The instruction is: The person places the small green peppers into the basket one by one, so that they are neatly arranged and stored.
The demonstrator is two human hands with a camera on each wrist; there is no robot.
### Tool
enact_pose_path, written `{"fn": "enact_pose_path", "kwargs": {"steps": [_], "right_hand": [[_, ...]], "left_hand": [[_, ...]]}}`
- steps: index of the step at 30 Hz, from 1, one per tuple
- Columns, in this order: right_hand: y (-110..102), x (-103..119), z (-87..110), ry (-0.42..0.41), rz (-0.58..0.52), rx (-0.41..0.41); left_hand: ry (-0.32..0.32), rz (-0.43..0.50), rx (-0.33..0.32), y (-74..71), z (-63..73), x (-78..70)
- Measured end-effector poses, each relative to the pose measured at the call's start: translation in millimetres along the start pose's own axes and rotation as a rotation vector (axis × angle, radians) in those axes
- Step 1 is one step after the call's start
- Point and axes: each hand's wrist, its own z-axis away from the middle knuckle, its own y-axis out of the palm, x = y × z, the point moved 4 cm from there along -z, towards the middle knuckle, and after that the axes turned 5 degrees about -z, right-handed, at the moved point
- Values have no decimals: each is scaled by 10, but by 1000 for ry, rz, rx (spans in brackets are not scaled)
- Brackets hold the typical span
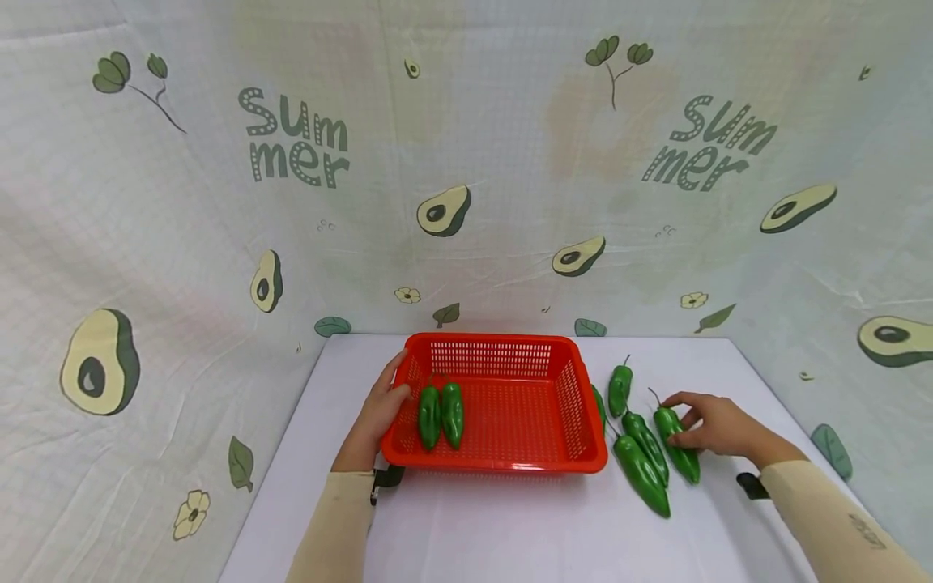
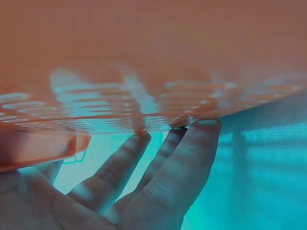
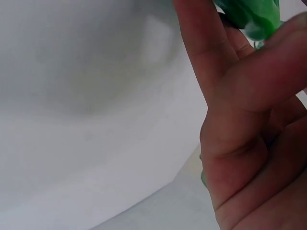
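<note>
A red plastic basket [image 1: 503, 421] with slotted walls holds two green peppers [image 1: 452, 415] side by side at its left. My left hand [image 1: 375, 421] grips the basket's left rim, thumb over the top edge. In the left wrist view its fingers [image 2: 177, 177] press against the outer wall from below. To the right of the basket, my right hand [image 1: 717, 427] pinches a long green pepper [image 1: 676, 445] between thumb and fingers, its stem pointing away. The right wrist view catches only part of that pepper [image 3: 254, 19] at the top.
Between basket and right hand lie more green peppers: a small one [image 1: 620, 390] at the back, a slim one [image 1: 647, 448] and a large one [image 1: 643, 476] in front. Another pepper [image 1: 599, 405] shows partly behind the basket's right wall. A printed cloth [image 1: 510, 267] encloses the white table [image 1: 503, 534].
</note>
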Motion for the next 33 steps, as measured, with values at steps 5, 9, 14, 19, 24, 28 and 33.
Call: {"fn": "enact_pose_path", "kwargs": {"steps": [5,9,14,19,24,28,33], "right_hand": [[-104,68,12,-25,17,-13],[-183,125,-2,-46,-12,-14],[-254,228,-12,-46,-79,-10],[-319,361,-53,-39,-117,-21],[-384,574,-150,-58,-148,-40],[-439,804,-238,-68,-155,-45],[-463,1053,-364,-84,-183,-48]], "left_hand": [[5,-7,-2,-10,7,-6],[13,-15,-4,-14,4,-11],[12,-10,0,-5,4,-15],[14,15,17,5,8,-14],[-1,23,31,-3,-9,-1],[-11,21,33,-9,-20,-6],[-4,3,6,2,-11,7]]}}
